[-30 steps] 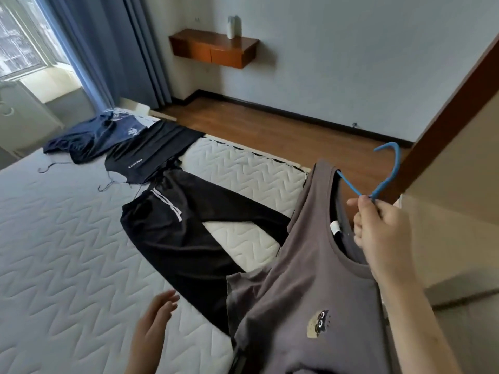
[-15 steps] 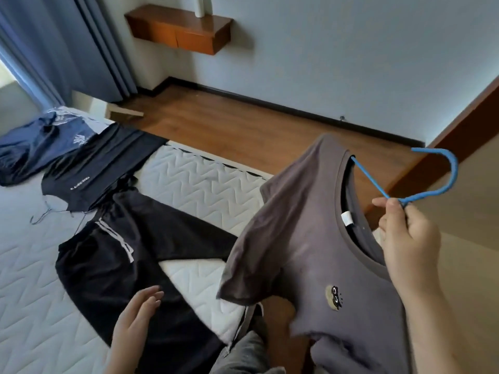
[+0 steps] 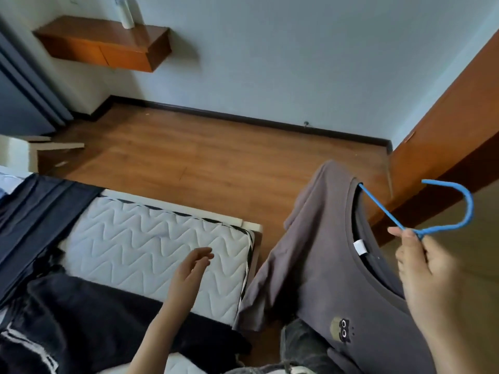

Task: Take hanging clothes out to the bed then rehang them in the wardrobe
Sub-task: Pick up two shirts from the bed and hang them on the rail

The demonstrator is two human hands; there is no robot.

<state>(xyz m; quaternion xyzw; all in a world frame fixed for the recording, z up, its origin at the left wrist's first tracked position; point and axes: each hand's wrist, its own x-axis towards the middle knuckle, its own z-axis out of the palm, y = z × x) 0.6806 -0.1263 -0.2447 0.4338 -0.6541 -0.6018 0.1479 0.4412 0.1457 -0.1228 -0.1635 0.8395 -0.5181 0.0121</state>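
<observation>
A grey T-shirt (image 3: 318, 271) with a small cat print hangs on a blue hanger (image 3: 453, 220) at the right. My right hand (image 3: 429, 273) grips the hanger just below its hook, holding the shirt off the floor beside the bed. My left hand (image 3: 189, 271) floats empty, fingers apart, above the white quilted mattress (image 3: 151, 244). Black trousers (image 3: 89, 327) with a white stripe lie spread on the mattress at the lower left. A dark garment (image 3: 35, 214) lies beyond them at the left edge. The brown wardrobe edge (image 3: 442, 125) rises at the right.
Wooden floor (image 3: 205, 157) stretches between the bed and the pale wall. A wooden wall shelf (image 3: 108, 44) carrying a white bottle (image 3: 126, 12) hangs at the upper left. A blue curtain (image 3: 19, 101) falls at the far left.
The view has swung right and down, away from the bed toward the floor and wardrobe. My right hand carried the grey shirt off the mattress edge. My left hand rose higher over the mattress.
</observation>
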